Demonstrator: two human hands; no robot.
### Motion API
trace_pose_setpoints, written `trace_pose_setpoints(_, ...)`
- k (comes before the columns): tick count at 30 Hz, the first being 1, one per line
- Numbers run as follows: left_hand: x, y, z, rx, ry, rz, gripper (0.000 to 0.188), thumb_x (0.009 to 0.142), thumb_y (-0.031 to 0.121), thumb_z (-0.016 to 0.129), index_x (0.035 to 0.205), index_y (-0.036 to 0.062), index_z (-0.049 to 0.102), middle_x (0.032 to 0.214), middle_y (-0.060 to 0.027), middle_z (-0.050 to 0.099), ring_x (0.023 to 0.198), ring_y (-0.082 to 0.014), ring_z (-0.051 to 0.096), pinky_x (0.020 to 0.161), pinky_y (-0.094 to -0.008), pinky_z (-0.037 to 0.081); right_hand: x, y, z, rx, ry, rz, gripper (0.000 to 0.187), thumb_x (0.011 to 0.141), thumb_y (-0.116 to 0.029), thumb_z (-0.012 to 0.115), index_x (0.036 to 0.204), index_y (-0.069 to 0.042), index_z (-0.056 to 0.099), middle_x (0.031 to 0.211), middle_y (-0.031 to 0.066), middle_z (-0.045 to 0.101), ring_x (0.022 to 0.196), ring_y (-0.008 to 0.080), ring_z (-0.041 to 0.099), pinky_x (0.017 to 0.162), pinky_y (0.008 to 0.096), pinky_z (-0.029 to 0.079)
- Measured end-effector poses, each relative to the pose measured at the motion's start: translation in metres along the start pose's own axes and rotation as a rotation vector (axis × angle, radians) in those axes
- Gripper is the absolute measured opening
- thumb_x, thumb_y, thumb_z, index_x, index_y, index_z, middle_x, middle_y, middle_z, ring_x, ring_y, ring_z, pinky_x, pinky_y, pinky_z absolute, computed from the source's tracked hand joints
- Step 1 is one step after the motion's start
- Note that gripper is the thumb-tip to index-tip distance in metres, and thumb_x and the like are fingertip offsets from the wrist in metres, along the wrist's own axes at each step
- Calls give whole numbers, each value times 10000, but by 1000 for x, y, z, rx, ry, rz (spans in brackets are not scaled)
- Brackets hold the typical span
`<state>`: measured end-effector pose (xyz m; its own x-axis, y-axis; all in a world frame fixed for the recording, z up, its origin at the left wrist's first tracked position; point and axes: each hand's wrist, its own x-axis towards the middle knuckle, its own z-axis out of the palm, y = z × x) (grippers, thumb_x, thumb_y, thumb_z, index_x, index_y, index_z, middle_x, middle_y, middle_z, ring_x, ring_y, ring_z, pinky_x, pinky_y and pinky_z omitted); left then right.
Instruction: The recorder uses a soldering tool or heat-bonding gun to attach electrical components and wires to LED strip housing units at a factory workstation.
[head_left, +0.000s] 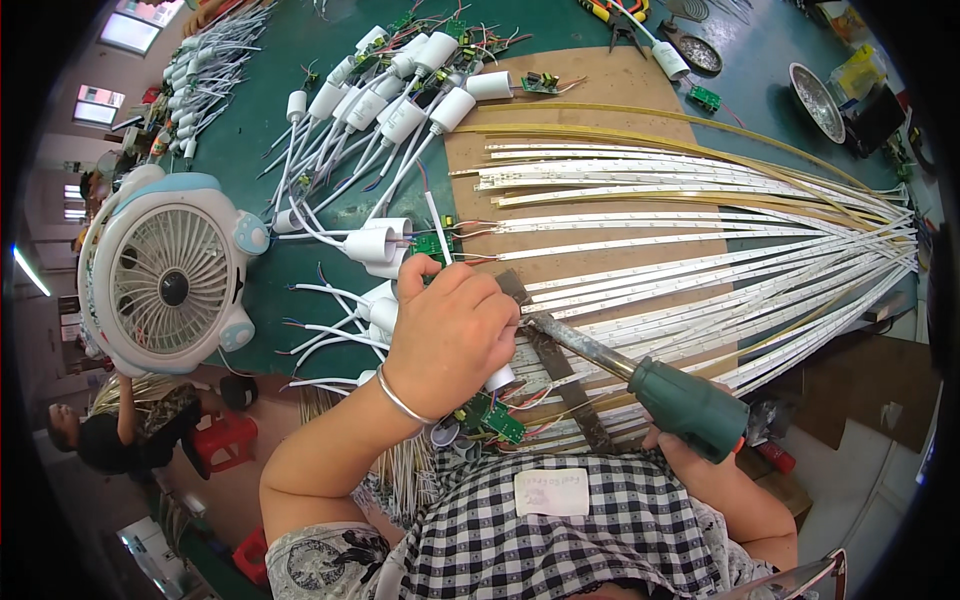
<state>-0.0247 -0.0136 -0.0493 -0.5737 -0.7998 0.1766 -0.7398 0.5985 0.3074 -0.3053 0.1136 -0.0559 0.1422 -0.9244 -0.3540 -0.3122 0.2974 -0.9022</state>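
My right hand (685, 462) is wrapped round the green handle of a soldering iron (688, 410), partly hidden behind it. The iron's metal barrel points left, its tip at the fingertips of my left hand (455, 325). My left hand is closed in a pinch at the ends of the white LED strips (620, 285); what sits between its fingers is hidden. A thin white tube (437, 222) with coloured wire ends rises by its knuckles, beside a small green circuit board (432, 246). White lamp caps (370, 246) with white cables lie left of this hand.
A dark metal bar (555, 370) lies across the strips on a brown board (590, 95). More lamp caps (400, 120) pile up at the back. A white fan (172, 285) stands left. Metal dishes (818, 103) sit far right. Another person (130, 440) is lower left.
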Motion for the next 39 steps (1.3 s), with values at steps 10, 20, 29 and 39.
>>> trace_pose_setpoints(10,1,0,0,6,-3,9,150,654,90,703,717,158,585,771,28,558,821,-177,552,841,-403,305,1,-13,4,361,132,-70,465,903,-275,602,1243,21,491,1080,100,605,724,159,615,668,290,493)
trace_pose_setpoints(20,2,1,0,5,7,5,153,644,88,707,716,160,594,766,25,564,816,-180,559,843,-398,308,2,-6,-1,244,-42,-129,417,908,-195,569,1254,26,499,1133,116,599,732,174,618,709,301,507)
trace_pose_setpoints(29,1,0,-1,4,0,0,149,651,84,706,722,161,601,768,26,568,820,-179,562,845,-394,307,3,-9,-1,239,-53,-116,404,904,-146,555,1262,31,489,1156,125,597,742,188,628,710,308,515)
trace_pose_setpoints(39,0,-1,-2,22,-14,0,118,681,105,701,755,157,625,787,26,586,836,-178,569,859,-398,305,2,-2,-2,246,-55,-116,412,895,-118,543,1272,33,472,1150,126,597,740,191,630,710,315,519)
